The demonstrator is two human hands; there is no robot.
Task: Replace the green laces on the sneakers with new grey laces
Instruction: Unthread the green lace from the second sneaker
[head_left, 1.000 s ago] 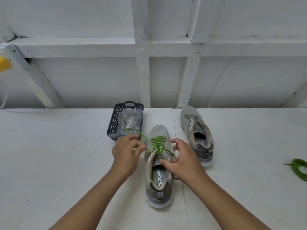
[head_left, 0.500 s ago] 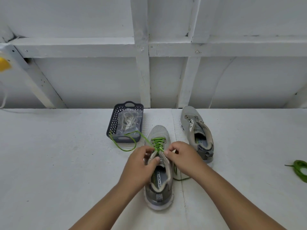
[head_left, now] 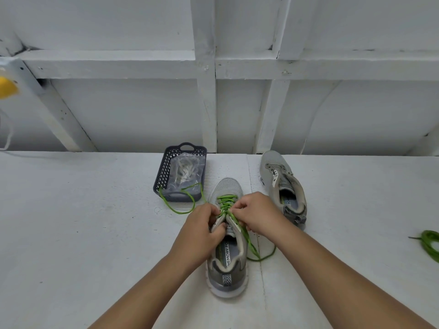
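A grey sneaker (head_left: pixel 226 264) stands in front of me, toe pointing away, with a green lace (head_left: pixel 225 203) still threaded through its upper eyelets. My left hand (head_left: pixel 199 230) grips the left side of the tongue and eyelet flap. My right hand (head_left: pixel 255 214) pinches the lace at the right eyelets. One loose lace end loops left over the table (head_left: pixel 177 210); the other trails right beside the heel (head_left: pixel 261 257). A second grey sneaker (head_left: pixel 282 186) without a lace lies to the right.
A dark plastic basket (head_left: pixel 164 174) behind the left loop holds a clear bag of grey laces (head_left: pixel 186 172). A removed green lace (head_left: pixel 430 244) lies coiled at the far right. A white wall with beams rises behind the table; something yellow (head_left: pixel 6 87) hangs at the far left.
My left hand let go of the raised lace end and came in to the tongue; that end dropped into a loop by the basket. My right hand moved up to the eyelets.
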